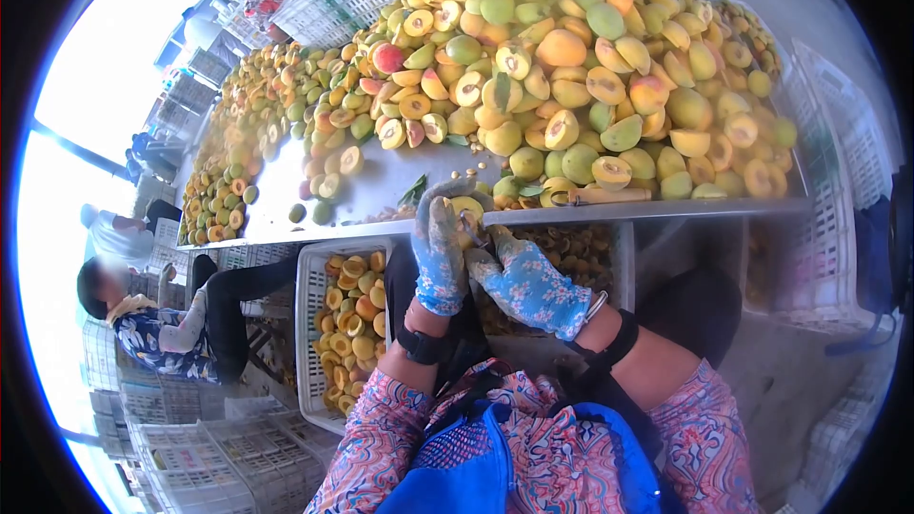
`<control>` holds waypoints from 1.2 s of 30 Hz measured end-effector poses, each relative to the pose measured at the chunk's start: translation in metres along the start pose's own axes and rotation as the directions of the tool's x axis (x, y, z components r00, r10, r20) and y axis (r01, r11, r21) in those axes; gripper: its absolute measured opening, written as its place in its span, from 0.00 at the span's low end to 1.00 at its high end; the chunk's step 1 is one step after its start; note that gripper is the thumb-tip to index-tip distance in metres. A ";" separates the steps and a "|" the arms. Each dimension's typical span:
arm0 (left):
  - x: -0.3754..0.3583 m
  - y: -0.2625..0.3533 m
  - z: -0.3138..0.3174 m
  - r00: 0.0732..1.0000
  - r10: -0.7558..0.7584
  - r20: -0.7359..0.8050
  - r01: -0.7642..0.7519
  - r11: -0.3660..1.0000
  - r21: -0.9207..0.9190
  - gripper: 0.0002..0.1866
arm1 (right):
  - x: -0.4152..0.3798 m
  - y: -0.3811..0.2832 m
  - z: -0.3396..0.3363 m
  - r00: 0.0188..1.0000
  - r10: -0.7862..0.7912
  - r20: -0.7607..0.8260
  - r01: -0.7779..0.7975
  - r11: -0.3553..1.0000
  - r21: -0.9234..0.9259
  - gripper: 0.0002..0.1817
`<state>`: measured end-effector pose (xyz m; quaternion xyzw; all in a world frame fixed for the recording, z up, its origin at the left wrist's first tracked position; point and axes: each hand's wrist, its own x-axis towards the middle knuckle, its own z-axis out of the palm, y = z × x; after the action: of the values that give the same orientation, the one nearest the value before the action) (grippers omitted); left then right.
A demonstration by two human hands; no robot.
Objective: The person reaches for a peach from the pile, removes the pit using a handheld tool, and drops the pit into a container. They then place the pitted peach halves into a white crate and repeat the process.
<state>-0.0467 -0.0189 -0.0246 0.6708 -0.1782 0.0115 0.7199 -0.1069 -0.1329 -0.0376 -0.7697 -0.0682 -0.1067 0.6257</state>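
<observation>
My left hand (440, 252), in a blue flowered glove with a greyish palm side, is closed around a halved yellow peach (464, 206) at the table's front edge. My right hand (533, 287), gloved alike, has its fingers curled together against the cut side of that peach. What lies inside those fingers is hidden; a shiny metal loop (598, 304) shows by the heel of this hand. A wooden-handled tool (602, 196) rests on the table edge to the right. Whole and halved peaches (562, 48) are heaped just beyond my hands.
The metal table (386, 168) carries more fruit, loose pits and leaves. Below it on the left stands a white crate (307, 324) of pitted halves; another container (624, 262) sits under my hands. White crates (833, 171) flank the right. A seated person (162, 333) works at the left.
</observation>
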 end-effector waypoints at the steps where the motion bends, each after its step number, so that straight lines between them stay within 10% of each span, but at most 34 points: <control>1: -0.002 0.000 -0.001 1.000 0.010 -0.009 -0.010 0.998 -0.064 0.23 | 0.000 -0.002 -0.002 0.999 0.016 0.037 -0.019 0.996 0.091 0.21; 8: -0.004 0.031 -0.002 0.913 -0.382 0.140 0.407 0.863 -0.300 0.22 | -0.002 -0.014 -0.011 0.994 -0.036 0.103 0.060 0.971 -0.233 0.16; 10: -0.003 0.011 -0.004 0.995 -0.053 0.080 0.051 0.998 0.021 0.21 | 0.003 -0.030 -0.017 0.827 0.422 0.371 -0.521 0.824 0.224 0.15; 13: -0.008 0.004 0.000 0.999 -0.049 0.001 0.049 0.990 -0.130 0.19 | -0.002 -0.037 -0.026 0.700 0.375 0.608 -0.710 0.457 0.536 0.13; 20: -0.006 -0.009 -0.002 0.965 -0.262 0.001 0.257 0.947 -0.192 0.26 | 0.002 -0.038 -0.022 0.767 0.482 0.423 -0.607 0.758 0.238 0.09; 23: -0.010 -0.009 0.000 0.983 -0.180 -0.036 0.159 0.936 -0.314 0.24 | -0.001 -0.023 -0.020 0.630 0.331 0.702 -0.776 0.249 0.579 0.11; 26: -0.008 -0.006 -0.001 0.968 -0.249 0.037 0.241 0.871 -0.427 0.27 | -0.001 -0.020 -0.024 0.593 0.242 0.768 -0.805 0.159 0.572 0.12; 36: 0.008 -0.015 0.017 0.868 -0.493 0.059 0.439 0.707 -0.555 0.26 | -0.002 -0.021 -0.061 0.723 0.382 0.576 -0.561 0.811 0.167 0.21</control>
<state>-0.0392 -0.0388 -0.0360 0.4562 0.0353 -0.1912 0.8684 -0.1186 -0.1887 -0.0067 -0.6443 -0.0488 0.2819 0.7093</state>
